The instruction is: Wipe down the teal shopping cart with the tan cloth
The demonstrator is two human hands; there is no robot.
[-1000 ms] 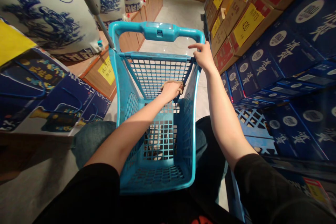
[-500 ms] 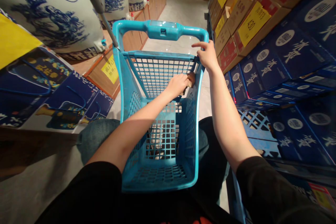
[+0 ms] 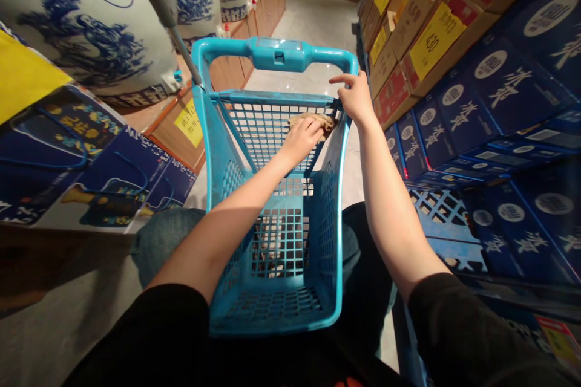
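A turquoise plastic shopping basket [image 3: 339, 254] with latticed walls stands upright between my knees, its handle bar [image 3: 279, 55] at the far end. My left hand [image 3: 300, 140] reaches inside and is closed on a crumpled beige-brown cloth [image 3: 309, 119], pressing it against the upper right of the slanted mesh panel [image 3: 261, 127]. Part of the cloth is hidden under the fingers. At the far right corner, my right hand [image 3: 357, 98] grips the basket's frame just below the handle, its index finger stretched out to the left.
Large blue-and-white jars [image 3: 95, 30] line a wooden ledge on the left, above dark blue gift bags [image 3: 104, 157]. A grey pole [image 3: 157, 0] slopes down to the basket's left corner. Blue boxes [image 3: 481, 97] and brown cartons [image 3: 415, 18] are stacked along the right.
My left hand has shifted slightly left with the cloth, which now shows more, spread above the fingers along the mesh panel. The right hand keeps its hold on the frame.
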